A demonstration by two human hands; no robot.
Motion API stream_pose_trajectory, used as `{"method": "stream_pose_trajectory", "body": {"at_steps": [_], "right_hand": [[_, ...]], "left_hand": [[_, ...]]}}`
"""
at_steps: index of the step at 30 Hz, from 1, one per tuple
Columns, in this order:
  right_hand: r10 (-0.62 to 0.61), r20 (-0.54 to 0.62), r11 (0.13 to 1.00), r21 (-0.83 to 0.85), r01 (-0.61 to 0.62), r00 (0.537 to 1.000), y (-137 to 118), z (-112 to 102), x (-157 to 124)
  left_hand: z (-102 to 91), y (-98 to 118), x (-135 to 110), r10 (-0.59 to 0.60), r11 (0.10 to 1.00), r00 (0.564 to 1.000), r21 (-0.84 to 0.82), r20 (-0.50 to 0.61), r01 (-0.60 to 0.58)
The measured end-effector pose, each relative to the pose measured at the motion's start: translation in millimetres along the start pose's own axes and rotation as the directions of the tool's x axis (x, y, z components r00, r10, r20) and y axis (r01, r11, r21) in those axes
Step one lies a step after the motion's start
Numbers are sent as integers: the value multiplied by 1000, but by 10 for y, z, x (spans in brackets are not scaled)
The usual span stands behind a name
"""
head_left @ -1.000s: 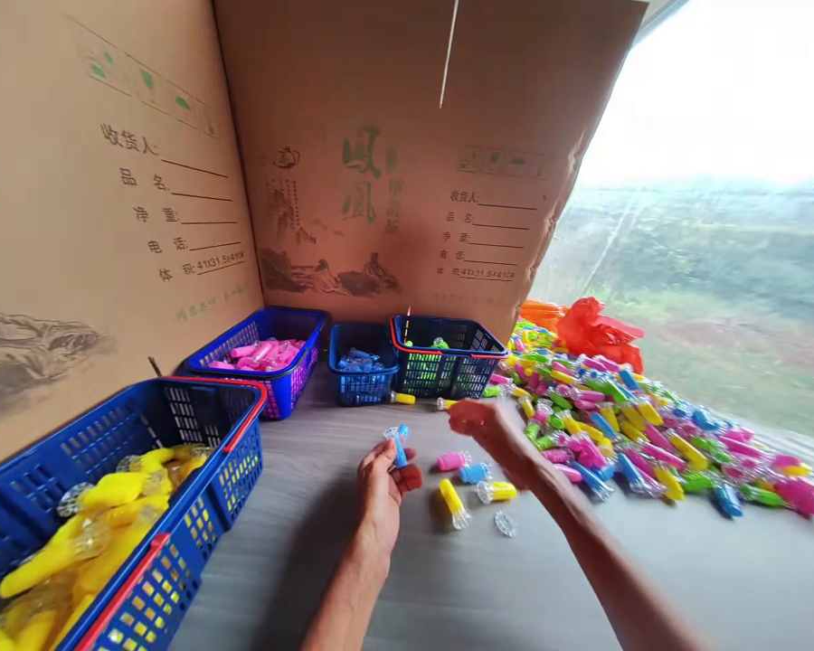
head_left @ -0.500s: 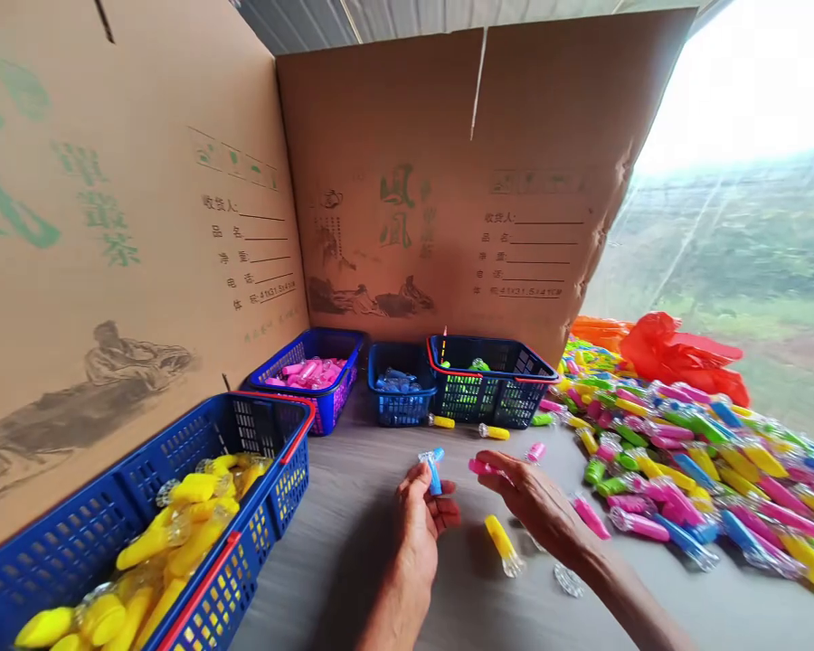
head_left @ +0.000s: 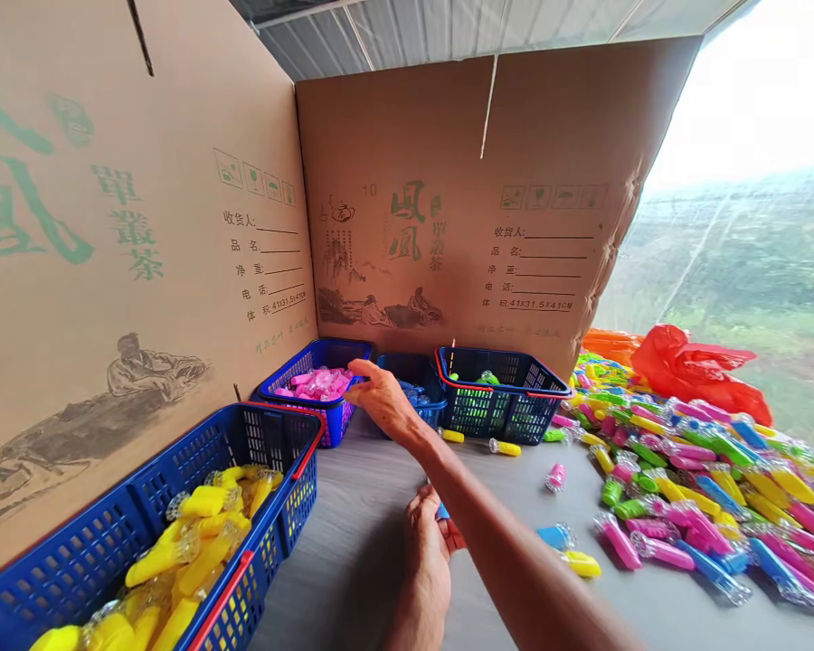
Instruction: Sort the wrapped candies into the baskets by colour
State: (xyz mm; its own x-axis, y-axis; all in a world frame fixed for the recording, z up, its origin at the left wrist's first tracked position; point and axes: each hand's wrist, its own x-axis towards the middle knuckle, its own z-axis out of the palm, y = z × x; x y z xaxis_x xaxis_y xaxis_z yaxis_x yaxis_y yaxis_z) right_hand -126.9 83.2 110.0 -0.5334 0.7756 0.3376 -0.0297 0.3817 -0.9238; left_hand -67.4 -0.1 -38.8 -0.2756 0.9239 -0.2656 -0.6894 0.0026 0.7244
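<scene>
My left hand [head_left: 426, 538] is low over the table, its fingers closed round a small blue plastic tube [head_left: 442, 511], which is mostly hidden. In front of that hand crosses my right forearm. My right hand [head_left: 385, 398] reaches to the right rim of the blue-violet basket [head_left: 339, 425], fingers apart and nothing seen between them. Pink tubes with clear ends [head_left: 318, 383] lie in that basket, just left of my fingertips. Behind my right wrist, a smaller dark blue basket [head_left: 436, 391] holds blue tubes and is partly covered.
A long blue basket [head_left: 291, 493] with yellow tubes [head_left: 203, 542] stands at left, and a dark basket [head_left: 515, 384] with green ones at back. Mixed tubes [head_left: 692, 488] are heaped at right beside a red plastic bag [head_left: 698, 375]. Cardboard walls [head_left: 461, 199] stand behind.
My right hand has moved left and away from me, from above the table to the pink tubes' basket. The pink tube it held no longer shows in it. My left hand keeps the blue tube.
</scene>
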Motion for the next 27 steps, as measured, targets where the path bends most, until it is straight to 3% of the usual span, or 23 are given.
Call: {"method": "stream_pose_trajectory", "body": {"at_steps": [3,7,11,14,17,21,24,27], "right_hand": [[36,-65,994,-102,-42,997,98,-278,-383],[103,-273,983,-122,-140,957,261,-1000,-1120],[183,-503,918,-219,-329,845,472,-1718,-1867],[170,-621,856,-292,-427,765,673,-2054,-2329],[101,-624,812,-398,-426,775,847,-2151,-2607],[-16,-442,703,-643,-304,897,942,-2005,-2658],[24,-245,611,-763,-208,969,903,-1845,-2593],[81,-174,526,-829,-190,981,834,-1730,-2556]], "left_hand": [[26,20,8,-60,998,996,-13,-69,59],[57,67,14,-107,994,991,2,-85,108],[76,139,-7,-113,993,991,27,-69,115],[96,175,-36,-132,988,988,64,-84,138],[101,175,-60,-107,989,989,93,-99,116],[169,333,-5,-15,986,995,164,-98,31],[384,743,174,194,941,980,289,-42,-174],[666,1251,453,340,826,940,481,-7,-295]]}}
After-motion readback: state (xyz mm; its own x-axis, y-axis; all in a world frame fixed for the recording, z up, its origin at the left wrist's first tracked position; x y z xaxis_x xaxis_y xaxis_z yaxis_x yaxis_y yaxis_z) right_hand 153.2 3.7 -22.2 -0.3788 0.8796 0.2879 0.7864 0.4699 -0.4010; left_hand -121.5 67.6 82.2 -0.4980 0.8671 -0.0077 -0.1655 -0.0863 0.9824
